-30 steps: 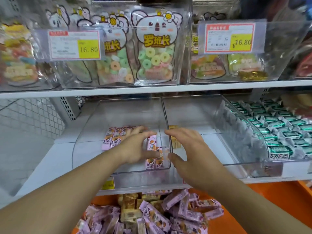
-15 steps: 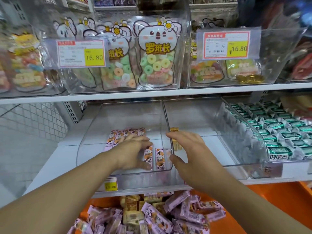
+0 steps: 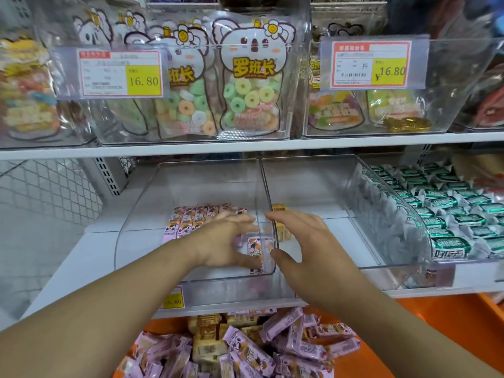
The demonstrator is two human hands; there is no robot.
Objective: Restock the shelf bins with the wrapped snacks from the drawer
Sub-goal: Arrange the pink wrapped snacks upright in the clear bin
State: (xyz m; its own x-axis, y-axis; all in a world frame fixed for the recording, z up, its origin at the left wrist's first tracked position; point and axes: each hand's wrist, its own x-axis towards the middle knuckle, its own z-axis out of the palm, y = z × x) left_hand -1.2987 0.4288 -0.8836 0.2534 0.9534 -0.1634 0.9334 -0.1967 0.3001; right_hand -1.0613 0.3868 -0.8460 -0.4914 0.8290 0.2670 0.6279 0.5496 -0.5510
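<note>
My left hand (image 3: 223, 241) is inside the left clear bin (image 3: 207, 184), fingers spread flat over a row of pink wrapped snacks (image 3: 188, 219). One more pink snack (image 3: 255, 253) lies lengthwise beside its thumb, against the bin's right wall. My right hand (image 3: 302, 241) hovers open in the neighbouring clear bin (image 3: 313, 184), curved, close to the shared wall. A few yellow wrapped snacks (image 3: 282, 230) lie under its fingertips, partly hidden. Below the shelf, the orange drawer (image 3: 436, 323) holds a loose pile of pink and yellow wrapped snacks (image 3: 245, 347).
A bin at the right is packed with green wrapped snacks (image 3: 450, 214). On the shelf above, clear bins hold bags of ring candy (image 3: 251, 85) behind price tags (image 3: 120, 73). White wire mesh (image 3: 49, 186) backs the bare shelf at the left.
My left hand has spread wider over the pink snacks and slid slightly forward. Only one pink snack now shows beside its thumb instead of two. My right hand has barely moved.
</note>
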